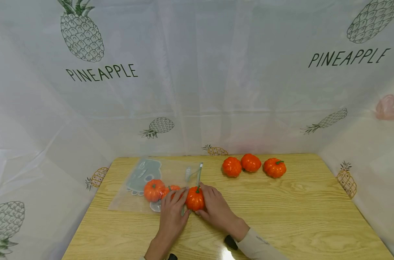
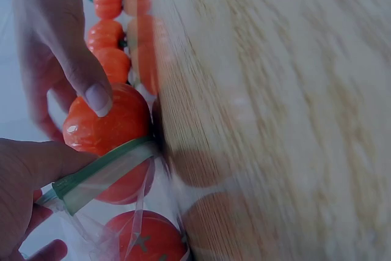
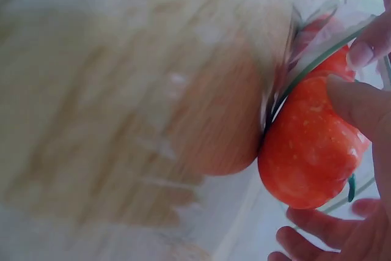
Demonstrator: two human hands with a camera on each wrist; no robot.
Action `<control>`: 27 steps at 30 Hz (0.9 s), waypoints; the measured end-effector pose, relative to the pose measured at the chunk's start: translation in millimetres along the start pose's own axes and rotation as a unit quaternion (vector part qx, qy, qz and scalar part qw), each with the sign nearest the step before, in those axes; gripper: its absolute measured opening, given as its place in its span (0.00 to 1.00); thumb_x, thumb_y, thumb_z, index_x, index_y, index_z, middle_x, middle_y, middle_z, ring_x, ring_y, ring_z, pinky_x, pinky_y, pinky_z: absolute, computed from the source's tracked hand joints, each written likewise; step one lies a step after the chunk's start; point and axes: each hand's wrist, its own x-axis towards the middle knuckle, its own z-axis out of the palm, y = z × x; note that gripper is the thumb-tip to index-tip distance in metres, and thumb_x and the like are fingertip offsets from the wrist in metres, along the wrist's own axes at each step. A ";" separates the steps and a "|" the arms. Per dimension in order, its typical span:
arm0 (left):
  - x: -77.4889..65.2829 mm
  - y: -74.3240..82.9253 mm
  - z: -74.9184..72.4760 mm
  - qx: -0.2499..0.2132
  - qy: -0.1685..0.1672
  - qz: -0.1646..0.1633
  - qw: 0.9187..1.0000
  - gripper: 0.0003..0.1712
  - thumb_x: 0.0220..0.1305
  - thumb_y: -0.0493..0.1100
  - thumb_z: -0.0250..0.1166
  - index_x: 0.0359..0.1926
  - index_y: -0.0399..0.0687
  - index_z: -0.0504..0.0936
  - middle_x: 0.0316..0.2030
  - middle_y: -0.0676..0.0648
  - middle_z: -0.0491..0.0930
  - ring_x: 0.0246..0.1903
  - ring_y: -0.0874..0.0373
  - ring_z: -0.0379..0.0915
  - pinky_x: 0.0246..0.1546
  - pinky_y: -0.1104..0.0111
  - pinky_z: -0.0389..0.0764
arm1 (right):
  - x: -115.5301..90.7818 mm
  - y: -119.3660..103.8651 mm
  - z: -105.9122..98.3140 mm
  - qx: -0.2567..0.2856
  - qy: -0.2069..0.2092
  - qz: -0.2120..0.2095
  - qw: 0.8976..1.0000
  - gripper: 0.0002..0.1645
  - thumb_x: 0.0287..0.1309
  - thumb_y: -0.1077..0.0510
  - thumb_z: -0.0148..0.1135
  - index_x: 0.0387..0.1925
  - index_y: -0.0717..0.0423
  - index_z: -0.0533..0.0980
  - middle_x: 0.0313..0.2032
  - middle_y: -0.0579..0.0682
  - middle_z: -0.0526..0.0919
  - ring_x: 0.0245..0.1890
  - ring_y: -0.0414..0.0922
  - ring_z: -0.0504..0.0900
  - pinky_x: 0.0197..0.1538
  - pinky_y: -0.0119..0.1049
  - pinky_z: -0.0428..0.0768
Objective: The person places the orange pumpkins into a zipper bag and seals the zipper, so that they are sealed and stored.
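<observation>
A small orange toy pumpkin with a green stem sits at the mouth of a clear zip bag. My right hand grips this pumpkin from the right, thumb on its near side in the right wrist view. With thumb and fingers, my left hand pinches the bag's green zip edge, as the left wrist view shows. Inside the bag lie a pumpkin and another one, partly hidden behind the left hand.
At the back of the wooden table, right of the bag, are a pumpkin, a second pumpkin and a third pumpkin. A white pineapple-print curtain encloses the back and sides.
</observation>
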 end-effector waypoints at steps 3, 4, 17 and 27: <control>0.1 0.5 0.2 0.000 0.000 0.000 1.000 0.45 0.35 0.31 0.87 0.62 0.40 0.86 0.59 0.49 0.83 0.57 0.44 0.72 0.58 0.48 0.72 | -0.1 1.2 0.8 -0.006 -0.001 0.013 1.000 0.51 0.59 0.48 0.80 0.73 0.67 0.65 0.63 0.63 0.78 0.65 0.62 0.76 0.68 0.58 0.76; 0.1 0.7 0.3 0.002 0.000 0.000 1.000 0.45 0.35 0.32 0.87 0.62 0.41 0.86 0.59 0.49 0.83 0.57 0.44 0.72 0.58 0.48 0.72 | 0.3 1.1 0.9 -0.008 -0.002 0.016 1.000 0.49 0.59 0.48 0.80 0.72 0.67 0.67 0.63 0.62 0.78 0.64 0.62 0.77 0.68 0.58 0.75; 1.1 4.3 -2.2 0.020 -0.011 0.004 1.000 0.46 0.34 0.34 0.89 0.62 0.41 0.86 0.60 0.48 0.83 0.58 0.42 0.74 0.58 0.47 0.75 | 13.2 -4.3 4.0 -0.036 -0.030 -0.013 0.999 0.47 0.60 0.46 0.78 0.72 0.62 0.70 0.67 0.57 0.78 0.66 0.57 0.76 0.68 0.56 0.76; -0.1 2.5 -0.1 0.013 0.001 0.011 1.000 0.46 0.33 0.34 0.90 0.62 0.41 0.86 0.59 0.48 0.84 0.58 0.40 0.75 0.58 0.47 0.76 | 8.9 -1.3 4.0 -0.086 -0.024 -0.013 0.996 0.40 0.68 0.41 0.70 0.69 0.62 0.73 0.62 0.59 0.80 0.65 0.57 0.76 0.70 0.55 0.74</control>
